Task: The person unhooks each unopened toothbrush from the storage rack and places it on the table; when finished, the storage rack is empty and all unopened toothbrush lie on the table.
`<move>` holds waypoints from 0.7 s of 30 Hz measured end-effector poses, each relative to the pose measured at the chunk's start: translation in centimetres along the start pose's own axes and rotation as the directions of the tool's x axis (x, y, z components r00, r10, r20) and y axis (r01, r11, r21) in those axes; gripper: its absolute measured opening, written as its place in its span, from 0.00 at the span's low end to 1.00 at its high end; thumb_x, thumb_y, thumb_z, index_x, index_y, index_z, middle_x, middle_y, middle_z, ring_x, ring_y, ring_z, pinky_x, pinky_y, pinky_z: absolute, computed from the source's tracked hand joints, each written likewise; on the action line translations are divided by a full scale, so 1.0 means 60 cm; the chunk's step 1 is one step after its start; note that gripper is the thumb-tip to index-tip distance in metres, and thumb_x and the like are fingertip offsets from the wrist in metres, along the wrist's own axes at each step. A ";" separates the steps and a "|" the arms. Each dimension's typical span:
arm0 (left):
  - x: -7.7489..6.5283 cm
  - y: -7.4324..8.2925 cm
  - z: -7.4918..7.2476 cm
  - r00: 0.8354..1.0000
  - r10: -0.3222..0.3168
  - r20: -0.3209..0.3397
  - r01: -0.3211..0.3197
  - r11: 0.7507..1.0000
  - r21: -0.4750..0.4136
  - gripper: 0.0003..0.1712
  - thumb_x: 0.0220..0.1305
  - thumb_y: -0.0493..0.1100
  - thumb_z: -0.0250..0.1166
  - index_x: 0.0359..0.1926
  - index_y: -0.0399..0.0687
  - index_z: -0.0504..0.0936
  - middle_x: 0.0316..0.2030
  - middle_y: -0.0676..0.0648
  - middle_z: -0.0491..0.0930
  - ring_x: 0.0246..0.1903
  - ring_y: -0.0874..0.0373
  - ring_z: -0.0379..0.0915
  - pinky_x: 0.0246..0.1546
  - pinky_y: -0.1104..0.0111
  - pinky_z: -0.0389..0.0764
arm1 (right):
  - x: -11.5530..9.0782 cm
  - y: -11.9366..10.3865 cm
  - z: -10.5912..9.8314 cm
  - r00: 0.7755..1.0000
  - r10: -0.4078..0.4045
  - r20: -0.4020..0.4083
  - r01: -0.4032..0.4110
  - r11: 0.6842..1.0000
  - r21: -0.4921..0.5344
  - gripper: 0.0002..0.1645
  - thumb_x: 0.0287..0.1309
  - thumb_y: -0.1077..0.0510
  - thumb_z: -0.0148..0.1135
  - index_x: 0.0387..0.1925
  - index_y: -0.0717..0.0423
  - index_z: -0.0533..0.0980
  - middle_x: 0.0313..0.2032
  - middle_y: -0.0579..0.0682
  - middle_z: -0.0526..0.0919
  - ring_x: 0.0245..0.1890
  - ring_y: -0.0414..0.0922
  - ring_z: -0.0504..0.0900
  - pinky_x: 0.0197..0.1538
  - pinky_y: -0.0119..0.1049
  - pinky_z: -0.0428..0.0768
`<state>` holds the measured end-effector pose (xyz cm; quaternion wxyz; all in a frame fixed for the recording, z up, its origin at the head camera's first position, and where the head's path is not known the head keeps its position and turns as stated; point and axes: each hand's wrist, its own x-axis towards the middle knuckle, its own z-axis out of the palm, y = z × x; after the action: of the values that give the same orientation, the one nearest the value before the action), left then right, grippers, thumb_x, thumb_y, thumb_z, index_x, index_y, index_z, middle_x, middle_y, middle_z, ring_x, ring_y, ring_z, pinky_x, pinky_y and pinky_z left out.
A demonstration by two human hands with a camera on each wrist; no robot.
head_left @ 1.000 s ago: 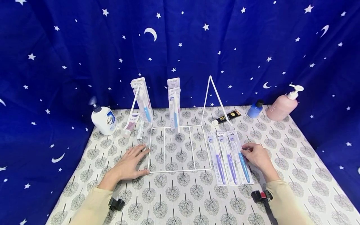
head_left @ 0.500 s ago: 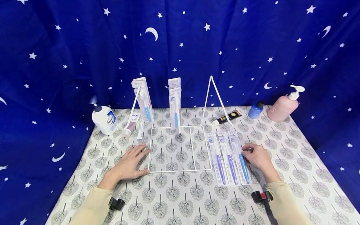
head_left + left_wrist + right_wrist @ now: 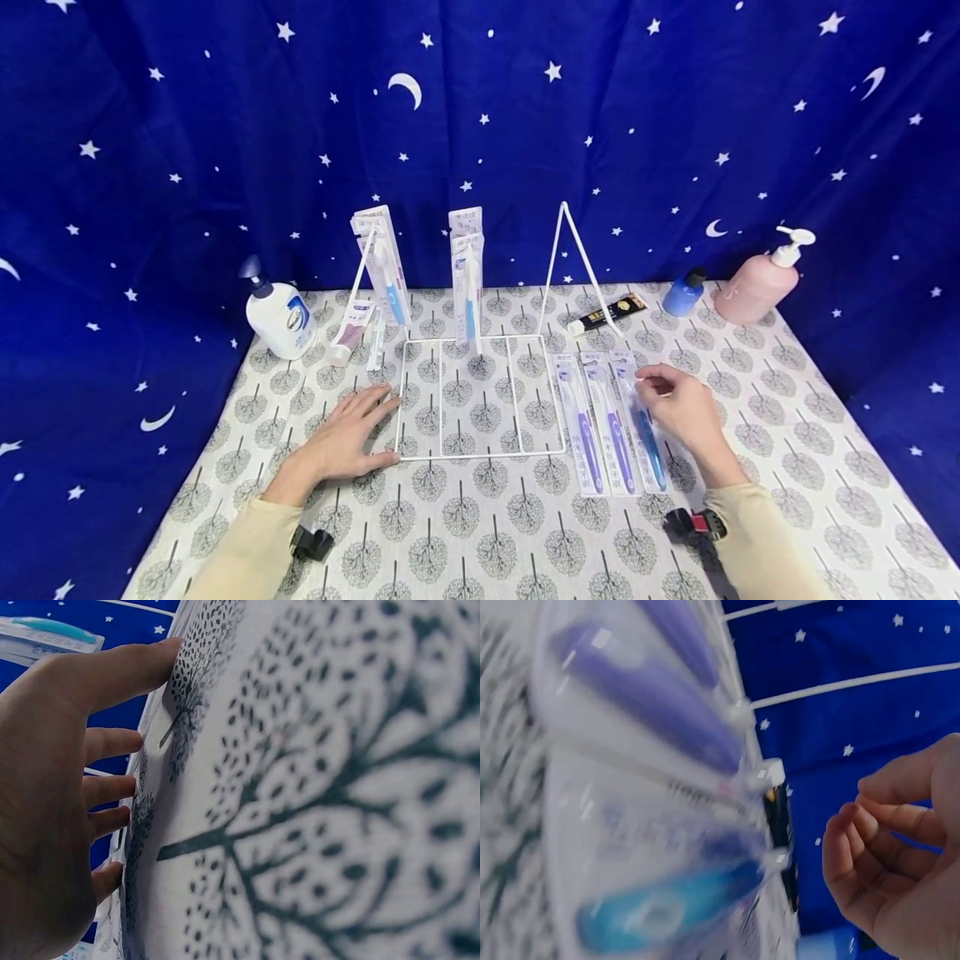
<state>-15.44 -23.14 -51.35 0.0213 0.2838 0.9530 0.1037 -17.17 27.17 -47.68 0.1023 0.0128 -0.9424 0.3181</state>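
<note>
My left hand [image 3: 341, 437] rests on the patterned cloth with fingers spread, fingertips at the left side of a white wire rack [image 3: 480, 456]. My right hand [image 3: 681, 410] is just over the right edge of a packaged toothbrush with a blue handle [image 3: 649, 450]. In the right wrist view its fingers [image 3: 847, 847] are loosely curled, with nothing seen between them and the thumb. Two packaged toothbrushes with purple handles, a middle one [image 3: 617, 450] and a left one [image 3: 588, 450], lie beside the blue one. More packaged toothbrushes [image 3: 467, 292] hang on the rack's middle; another group [image 3: 386, 283] hangs at its left.
A white pump bottle [image 3: 281, 321], a toothpaste tube [image 3: 349, 333] and a small slim package [image 3: 376, 343] are at the left. A black toothpaste tube [image 3: 607, 315], a blue bottle [image 3: 683, 293] and a pink pump bottle [image 3: 757, 287] are at the right rear. A starry curtain [image 3: 510, 125] hangs behind.
My right hand has lifted from the blue toothbrush package's right edge and moved slightly up and left over it. That package shifted slightly left earlier. My left hand has stayed put.
</note>
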 end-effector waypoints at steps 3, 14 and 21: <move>0.000 0.000 0.000 1.000 0.007 -0.008 -0.007 1.000 0.000 0.51 0.49 0.72 0.56 0.69 0.54 0.54 0.70 0.45 0.47 0.69 0.46 0.43 0.67 0.47 0.48 | 0.002 -0.019 0.003 0.998 -0.058 -0.013 0.059 0.996 0.074 0.11 0.54 0.56 0.61 0.41 0.51 0.79 0.31 0.47 0.84 0.29 0.38 0.80 0.32 0.24 0.77; -0.001 0.001 0.000 1.000 0.004 -0.007 -0.004 1.000 -0.003 0.51 0.49 0.72 0.57 0.69 0.54 0.55 0.70 0.44 0.47 0.69 0.46 0.44 0.67 0.47 0.48 | 0.020 -0.113 0.006 0.981 -0.188 -0.048 0.194 0.926 0.323 0.11 0.50 0.65 0.65 0.39 0.59 0.79 0.30 0.54 0.84 0.28 0.37 0.80 0.35 0.21 0.79; 0.000 0.001 -0.001 1.000 0.005 -0.006 -0.005 1.000 0.007 0.51 0.49 0.72 0.57 0.69 0.54 0.54 0.70 0.44 0.47 0.68 0.46 0.44 0.67 0.47 0.48 | 0.028 -0.187 0.001 0.964 -0.256 -0.070 0.263 0.884 0.386 0.12 0.49 0.69 0.64 0.39 0.65 0.78 0.30 0.58 0.83 0.28 0.43 0.81 0.36 0.24 0.80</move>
<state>-15.40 -23.09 -51.29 0.0171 0.2858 0.9528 0.1012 -17.86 18.27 -40.69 0.1472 0.1563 -0.8485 0.4836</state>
